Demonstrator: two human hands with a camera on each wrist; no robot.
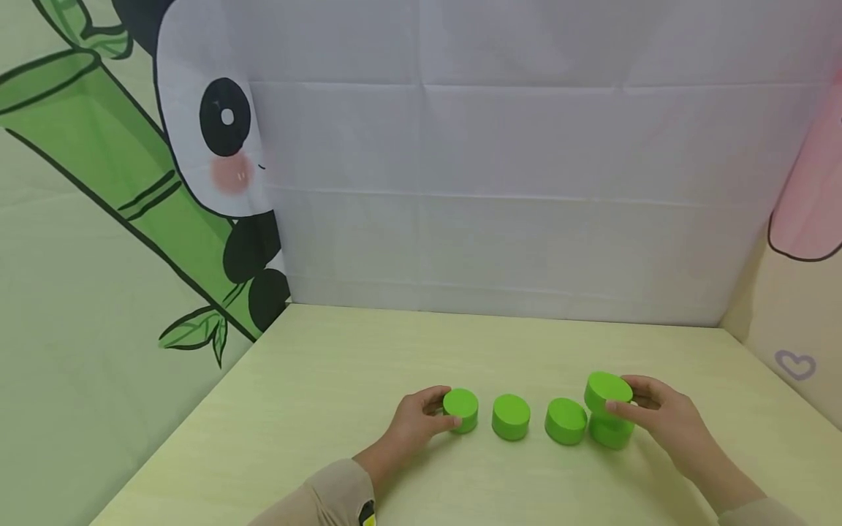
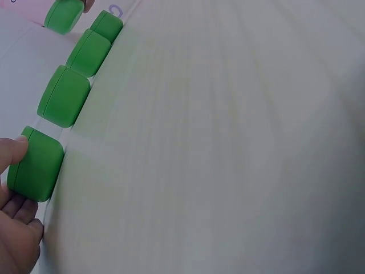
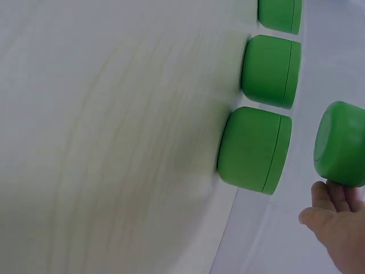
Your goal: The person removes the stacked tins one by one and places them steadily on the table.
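Small round green lidded tubs stand in a row on the table. My left hand (image 1: 416, 418) grips the leftmost tub (image 1: 462, 413), thumb at its front and fingers behind; in the left wrist view this tub (image 2: 37, 164) rests on the table. At the row's right end my right hand (image 1: 674, 420) holds another tub (image 1: 605, 393) by its side, raised over the rightmost standing tub (image 1: 612, 432) and partly covering it. The right wrist view has a gap between the held tub (image 3: 342, 142) and the standing tub (image 3: 254, 149).
Between the hands stand two more tubs, one (image 1: 510, 418) left of centre and one (image 1: 566, 421) close beside the rightmost. The pale table (image 1: 368, 351) meets a white cloth backdrop (image 1: 513, 219). A panda-and-bamboo print (image 1: 151, 161) covers the left side.
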